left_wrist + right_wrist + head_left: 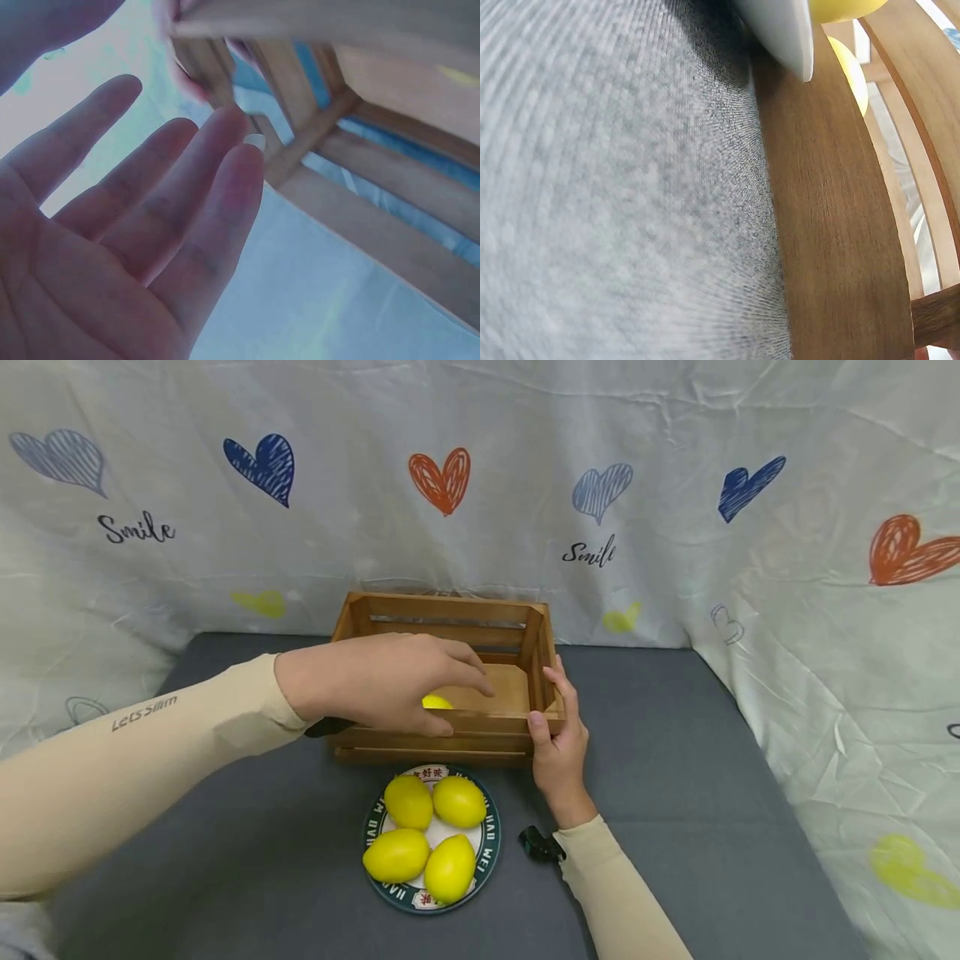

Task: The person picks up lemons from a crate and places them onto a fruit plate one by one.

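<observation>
A brown slatted wooden crate (435, 742) stands toward the back of the table, with a lemon (437, 702) inside it. Over the crate's front left part reaches my left hand (390, 681), empty, its fingers extended and spread; the left wrist view shows the bare palm (82, 292). My right hand (564, 756) grips the crate's front right corner, thumb at the front rim and fingers along the right side. In front of the crate, several yellow lemons (459, 802) lie on a round plate (490, 842) with a dark green lettered rim.
A dark grey cloth (660, 827) covers the table. Behind it and at the sides hangs a pale curtain (510, 510) printed with hearts. In the right wrist view the plate's edge (795, 45) sits close to the crate's lower slat (840, 210).
</observation>
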`<state>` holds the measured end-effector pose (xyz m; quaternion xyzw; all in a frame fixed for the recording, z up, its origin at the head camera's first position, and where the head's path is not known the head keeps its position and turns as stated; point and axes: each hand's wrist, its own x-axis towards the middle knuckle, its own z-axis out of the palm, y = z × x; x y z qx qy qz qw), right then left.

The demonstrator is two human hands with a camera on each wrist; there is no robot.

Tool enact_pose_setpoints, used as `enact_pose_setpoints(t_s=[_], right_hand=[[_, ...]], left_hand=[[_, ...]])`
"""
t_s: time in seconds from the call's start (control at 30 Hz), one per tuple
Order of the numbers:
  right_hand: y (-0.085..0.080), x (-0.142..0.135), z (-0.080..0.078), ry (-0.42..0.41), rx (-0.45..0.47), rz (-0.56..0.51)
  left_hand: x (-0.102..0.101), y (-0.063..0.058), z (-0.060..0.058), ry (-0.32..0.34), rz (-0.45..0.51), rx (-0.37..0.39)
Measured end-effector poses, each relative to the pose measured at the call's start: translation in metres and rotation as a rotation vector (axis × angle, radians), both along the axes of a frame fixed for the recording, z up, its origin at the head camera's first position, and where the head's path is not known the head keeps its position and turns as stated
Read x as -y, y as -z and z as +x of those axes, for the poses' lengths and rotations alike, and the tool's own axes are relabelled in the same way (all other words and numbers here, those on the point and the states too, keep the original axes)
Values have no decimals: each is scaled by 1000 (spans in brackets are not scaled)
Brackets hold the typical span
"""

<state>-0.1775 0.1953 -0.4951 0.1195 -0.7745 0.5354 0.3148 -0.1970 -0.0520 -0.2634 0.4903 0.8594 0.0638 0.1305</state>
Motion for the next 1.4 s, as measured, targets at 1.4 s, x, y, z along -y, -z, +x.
enact_pose_setpoints(t_s=[1.4], right_hand=[[2,-4,0,-1,2,-4]], left_hand=[[-23,97,-109,-163,-378,402]])
